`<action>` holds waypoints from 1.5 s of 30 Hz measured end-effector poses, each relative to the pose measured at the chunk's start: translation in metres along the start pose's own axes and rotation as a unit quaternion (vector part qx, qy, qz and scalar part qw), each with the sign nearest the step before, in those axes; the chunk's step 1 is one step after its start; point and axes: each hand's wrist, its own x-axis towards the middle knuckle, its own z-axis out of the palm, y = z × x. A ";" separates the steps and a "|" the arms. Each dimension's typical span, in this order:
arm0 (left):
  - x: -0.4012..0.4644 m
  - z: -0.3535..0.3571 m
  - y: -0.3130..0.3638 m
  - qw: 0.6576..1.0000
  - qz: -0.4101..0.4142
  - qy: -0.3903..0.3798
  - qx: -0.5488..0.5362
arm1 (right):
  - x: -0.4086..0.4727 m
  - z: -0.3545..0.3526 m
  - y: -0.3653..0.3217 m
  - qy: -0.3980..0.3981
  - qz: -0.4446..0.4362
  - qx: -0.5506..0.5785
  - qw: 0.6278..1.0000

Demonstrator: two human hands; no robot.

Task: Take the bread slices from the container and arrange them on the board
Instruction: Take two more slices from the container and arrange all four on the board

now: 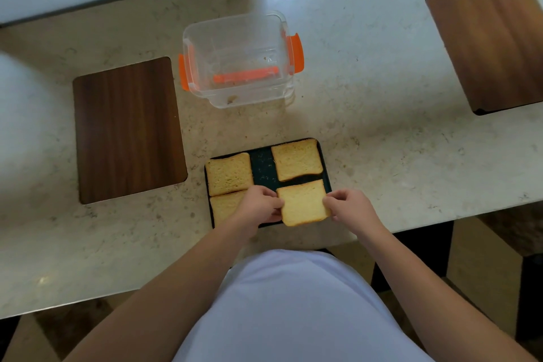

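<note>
Both my hands pinch fourth slice [302, 203]: left hand [258, 204] on left edge, right hand [348, 207] on right edge, fingers closed on crust. Slice over board [263, 169] near-right corner, front edge overhanging. Three slices on board. Container [239, 59] looks empty, only crumbs. Risk: slice set too far forward tips onto tabletop [396, 141]; hard pinch tears soft bread. Near-left slice [224, 206] half hidden under left hand; can't tell whether held slice touches board.

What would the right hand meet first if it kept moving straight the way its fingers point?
The right hand points left, its fingers already pinching the edge of the near right bread slice. Past that slice, the left hand comes next, gripping the opposite edge, though relative heights are hard to judge.
</note>
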 end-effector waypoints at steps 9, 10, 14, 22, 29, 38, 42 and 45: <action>0.009 0.009 -0.002 0.999 -0.017 0.031 -0.018 | 0.005 0.006 -0.007 0.062 -0.063 -0.109 0.990; 0.009 0.009 -0.001 0.999 -0.020 0.034 -0.020 | 0.004 0.007 -0.007 0.065 -0.074 -0.128 0.987; 0.006 0.008 -0.003 0.999 -0.027 0.046 -0.009 | -0.004 0.010 -0.004 0.075 -0.116 -0.177 0.974; -0.007 0.016 -0.014 0.999 -0.016 -0.005 0.028 | -0.014 0.011 0.006 0.057 -0.159 -0.224 0.960; -0.007 0.017 -0.011 1.000 0.002 -0.016 0.014 | -0.018 0.010 0.006 0.060 -0.177 -0.228 0.956; -0.010 0.019 -0.006 0.996 0.010 -0.028 0.083 | -0.013 0.009 0.003 0.086 -0.162 -0.272 0.945; -0.010 0.021 0.000 0.993 0.026 0.005 0.115 | -0.005 0.011 -0.009 0.063 -0.130 -0.223 0.964; -0.011 0.026 0.009 0.992 0.026 -0.002 0.120 | 0.003 0.014 -0.020 0.057 -0.122 -0.209 0.969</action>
